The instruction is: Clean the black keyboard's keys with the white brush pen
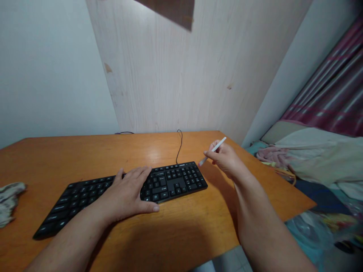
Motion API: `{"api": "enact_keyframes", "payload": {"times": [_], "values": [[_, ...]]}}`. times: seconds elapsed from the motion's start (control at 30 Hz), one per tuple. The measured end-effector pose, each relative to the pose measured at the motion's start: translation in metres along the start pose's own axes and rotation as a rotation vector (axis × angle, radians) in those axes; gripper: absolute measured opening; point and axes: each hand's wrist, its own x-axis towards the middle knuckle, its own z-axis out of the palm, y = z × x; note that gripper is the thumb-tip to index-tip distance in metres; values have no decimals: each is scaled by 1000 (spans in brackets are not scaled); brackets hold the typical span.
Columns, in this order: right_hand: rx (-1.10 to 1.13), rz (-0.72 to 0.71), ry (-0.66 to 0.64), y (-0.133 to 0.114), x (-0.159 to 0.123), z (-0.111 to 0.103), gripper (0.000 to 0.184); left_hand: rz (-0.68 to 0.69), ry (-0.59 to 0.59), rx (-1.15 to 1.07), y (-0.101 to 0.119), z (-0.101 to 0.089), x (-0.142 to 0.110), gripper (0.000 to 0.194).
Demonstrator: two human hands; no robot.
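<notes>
A black keyboard (pixel 176 183) lies slantwise on the wooden table, its number pad at the right end. Across its middle rests my left hand (pixel 127 190), palm down with fingers spread; the thumb reaches past the near edge and the fingertips reach the far edge. Some keys are hidden under that hand and forearm. My right hand (pixel 222 155) pinches a slim white brush (pixel 217 146) with a pinkish lower tip. The tip points down and left, close to the keyboard's upper right corner; I cannot tell whether it touches.
The keyboard's thin cable (pixel 180 145) runs back toward the wall. At the table's (pixel 181 230) left side lies a crumpled patterned cloth (pixel 11 200). Bedding (pixel 320 151) and a striped curtain (pixel 331 83) are on the right. Below the table's right edge are translucent plastic bags (pixel 309 234).
</notes>
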Motion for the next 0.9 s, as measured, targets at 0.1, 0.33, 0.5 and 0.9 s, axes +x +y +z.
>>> {"api": "enact_keyframes", "payload": {"times": [0.1,0.33,0.5,0.9], "values": [[141,81,17,-5,-5,2,13,1,-3,-1,0,-1,1,127],[463,221,-118,-21,-32,10,23,-2,-14,-11,-1,-1,2,129],[609,264,-170,-26,-58,28,31,93,226,-198,15,-6,4,88],[688,234,-312,-55,-92,82,42,284,79,-1207,61,-2,4,50]]}}
